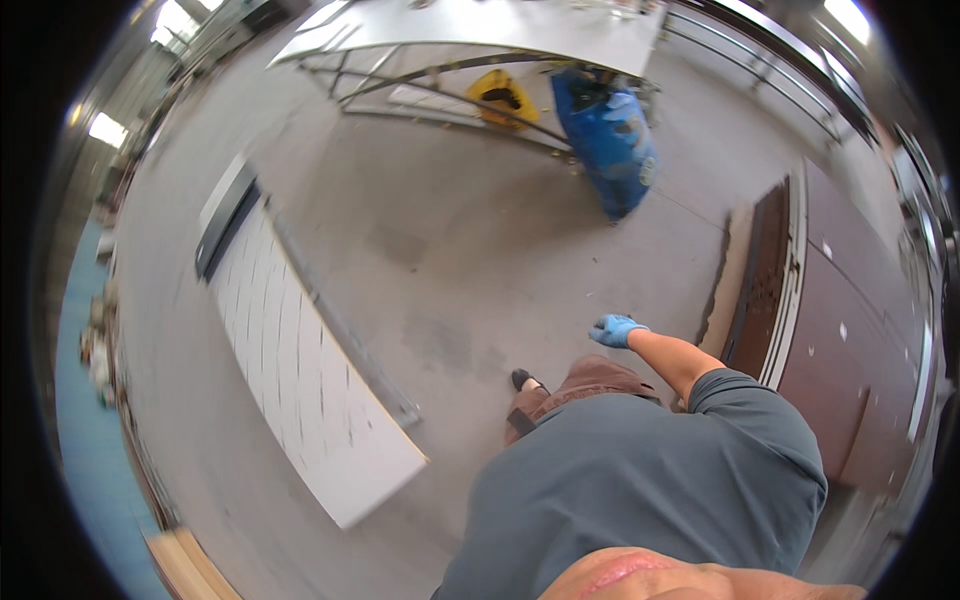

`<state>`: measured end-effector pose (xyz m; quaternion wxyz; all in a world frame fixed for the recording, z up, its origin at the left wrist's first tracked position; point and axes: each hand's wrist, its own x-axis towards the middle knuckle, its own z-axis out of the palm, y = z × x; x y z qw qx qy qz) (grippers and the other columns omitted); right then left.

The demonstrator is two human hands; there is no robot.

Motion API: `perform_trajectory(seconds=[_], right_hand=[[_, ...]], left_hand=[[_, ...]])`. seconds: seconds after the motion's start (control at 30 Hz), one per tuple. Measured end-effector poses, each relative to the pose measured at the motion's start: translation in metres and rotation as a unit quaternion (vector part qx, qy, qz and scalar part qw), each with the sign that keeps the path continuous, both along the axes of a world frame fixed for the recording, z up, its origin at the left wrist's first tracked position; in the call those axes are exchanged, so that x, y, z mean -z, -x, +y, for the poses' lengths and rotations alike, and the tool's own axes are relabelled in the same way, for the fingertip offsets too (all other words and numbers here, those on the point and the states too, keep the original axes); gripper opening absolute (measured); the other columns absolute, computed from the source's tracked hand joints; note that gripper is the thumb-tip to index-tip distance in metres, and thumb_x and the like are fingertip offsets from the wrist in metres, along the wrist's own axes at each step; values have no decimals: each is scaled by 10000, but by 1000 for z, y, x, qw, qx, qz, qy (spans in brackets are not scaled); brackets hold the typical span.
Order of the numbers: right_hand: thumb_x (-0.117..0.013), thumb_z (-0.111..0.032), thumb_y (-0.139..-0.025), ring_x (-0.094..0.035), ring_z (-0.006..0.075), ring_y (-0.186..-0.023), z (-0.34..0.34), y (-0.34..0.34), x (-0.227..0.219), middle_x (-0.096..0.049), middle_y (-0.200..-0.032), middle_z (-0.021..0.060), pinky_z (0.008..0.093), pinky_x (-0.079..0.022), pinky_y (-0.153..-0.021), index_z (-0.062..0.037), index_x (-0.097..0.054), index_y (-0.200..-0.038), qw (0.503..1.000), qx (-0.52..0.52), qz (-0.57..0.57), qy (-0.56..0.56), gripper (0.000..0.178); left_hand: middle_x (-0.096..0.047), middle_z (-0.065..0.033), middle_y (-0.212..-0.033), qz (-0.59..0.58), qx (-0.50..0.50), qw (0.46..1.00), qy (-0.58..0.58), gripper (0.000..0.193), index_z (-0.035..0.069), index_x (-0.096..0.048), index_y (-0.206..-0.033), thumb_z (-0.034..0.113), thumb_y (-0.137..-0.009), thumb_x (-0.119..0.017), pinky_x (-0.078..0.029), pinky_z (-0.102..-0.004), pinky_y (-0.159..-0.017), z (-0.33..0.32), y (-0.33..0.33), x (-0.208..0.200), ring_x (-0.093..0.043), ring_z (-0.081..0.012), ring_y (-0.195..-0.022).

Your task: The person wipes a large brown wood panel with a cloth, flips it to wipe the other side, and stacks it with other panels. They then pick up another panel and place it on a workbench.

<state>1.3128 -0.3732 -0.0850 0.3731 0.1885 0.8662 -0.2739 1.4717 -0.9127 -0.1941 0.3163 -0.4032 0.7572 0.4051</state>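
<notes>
My right hand point(615, 331), in a light blue glove, hangs beside my leg over the grey floor. Its fingers are loosely bent and a little apart, with nothing visible in them. Nearest to it on the right is a stack of dark brown panels point(835, 330), not touched by the hand. My left hand and forearm are out of view. To my left a long white panel point(300, 370) with rows of dark streaks rests on a metal frame point(345, 345). A dark grey piece point(228, 225) lies across its far end.
A white-topped table point(480, 28) on a metal frame stands ahead. Beside its right end is a blue sack-like container point(612, 150); a yellow container point(502, 98) sits underneath. Metal rails point(760, 65) run at far right. Wooden boards point(190, 565) lie at lower left.
</notes>
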Motion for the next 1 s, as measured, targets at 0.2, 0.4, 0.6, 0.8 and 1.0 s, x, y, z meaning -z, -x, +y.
perform_trajectory(seconds=[0.2, 0.4, 0.6, 0.8, 1.0], right_hand=[[-567, -410, -1006, -561, 374, -1428, 19, -29, -17, -606, -1531, 185, 478, -451, -1174, -59, -668, -1430, 966, 224, -124, -31, 559], [-564, -411, -1003, -605, 397, -1372, -11, 10, 8, -636, -1482, 218, 500, -477, -1135, -44, -679, -1409, 849, 495, -169, -69, 559], [-558, -425, -1000, -635, 406, -1324, -61, 192, 0, -657, -1450, 221, 502, -488, -1118, -58, -683, -1407, 869, 488, -60, 64, 562], [-558, -461, -980, -624, 376, -1337, -78, 339, -39, -681, -1428, 169, 479, -482, -1117, -126, -710, -1371, 879, 457, 126, 59, 537], [-551, -414, -971, -646, 390, -1292, -117, 358, -6, -687, -1399, 198, 484, -496, -1095, -92, -708, -1346, 747, 664, -6, 4, 519]], left_hand=[[-649, -163, -1418, 75, -44, 992, -89, 629, -39, -600, -1398, 478, -1042, -567, -455, -472, -1143, -59, 415, -47, -619, -319, -1239], [-623, -141, -1437, 209, 142, 960, -117, 700, -34, -590, -1415, 566, -1064, -505, -447, -492, -1135, 11, 695, -83, -585, -303, -1278], [-661, -128, -1256, 55, 383, 917, -100, 599, 9, -648, -1266, 557, -1058, -524, -466, -473, -1011, 67, 762, -59, -609, -271, -1133], [-633, -95, -1101, -19, 498, 862, -94, 476, 44, -633, -1134, 505, -1054, -546, -447, -444, -890, 123, 876, -52, -592, -239, -996], [-606, -63, -947, -29, 575, 812, -100, 382, 78, -618, -1002, 453, -1051, -569, -427, -414, -768, 189, 1049, -48, -574, -206, -859]])
